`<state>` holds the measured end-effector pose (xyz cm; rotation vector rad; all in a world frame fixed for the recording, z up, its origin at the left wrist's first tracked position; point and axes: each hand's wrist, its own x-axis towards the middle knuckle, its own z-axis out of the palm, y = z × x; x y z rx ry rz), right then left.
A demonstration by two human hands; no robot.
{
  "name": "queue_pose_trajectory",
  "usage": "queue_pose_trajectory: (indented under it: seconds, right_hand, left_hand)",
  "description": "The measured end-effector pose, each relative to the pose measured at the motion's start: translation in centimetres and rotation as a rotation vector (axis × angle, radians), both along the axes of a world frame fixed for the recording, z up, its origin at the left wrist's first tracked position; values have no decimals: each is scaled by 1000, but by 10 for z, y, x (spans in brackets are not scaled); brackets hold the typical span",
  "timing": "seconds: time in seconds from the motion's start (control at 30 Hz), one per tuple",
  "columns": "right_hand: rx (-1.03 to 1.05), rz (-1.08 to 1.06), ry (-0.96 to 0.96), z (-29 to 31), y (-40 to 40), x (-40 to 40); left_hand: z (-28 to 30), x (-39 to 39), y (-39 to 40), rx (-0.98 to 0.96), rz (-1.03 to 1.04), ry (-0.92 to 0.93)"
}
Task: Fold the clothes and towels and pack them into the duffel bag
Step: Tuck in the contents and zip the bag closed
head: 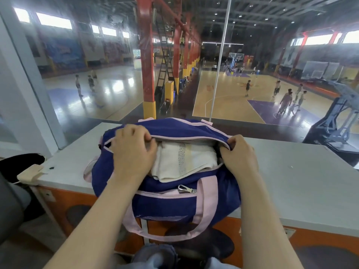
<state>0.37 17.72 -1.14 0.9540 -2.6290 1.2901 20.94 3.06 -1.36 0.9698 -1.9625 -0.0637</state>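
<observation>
- One navy duffel bag (171, 202) with pink trim sits on the grey counter (291, 171) in front of me, its near side hanging over the counter's edge at 6 o'clock.
- I can read no brand or label on the bag; the faint pale print low on its front panel is too blurred to make out.
- One folded cream towel (186, 162) lies inside the open top, with a grey patterned band down its middle. If that band carries writing, I cannot read it.
- My left hand (134, 150) is at 9 o'clock of the opening, fingers curled over the far zipper edge and gripping it.
- My right hand (240, 154) is at 3 o'clock, fingers clenched on the bag's fabric at the end of the opening.
- One metal clip (187, 189) lies on the front pocket zipper at 6 o'clock of the towel.
- Two pink handle straps show: one loops down the front, one peeks over the far side.
</observation>
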Motion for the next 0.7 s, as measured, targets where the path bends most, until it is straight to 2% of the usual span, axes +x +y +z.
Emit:
queue_pose_trajectory:
  seconds: [0.2, 0.47, 0.57, 0.7]
  right_hand:
    - [-185, 150, -196, -6, 22, -7]
    - [-241, 219, -287, 0, 34, -3]
    - [-135, 169, -259, 0, 44, -8]
    - [-50, 144, -329, -2, 49, -12]
  left_hand:
    - [12, -64, 55, 28, -290, -175]
    - [25, -112, 105, 305, -505, -309]
    - [16, -101, 100, 286, -471, -360]
    - [16, -90, 100, 194, -365, -400]
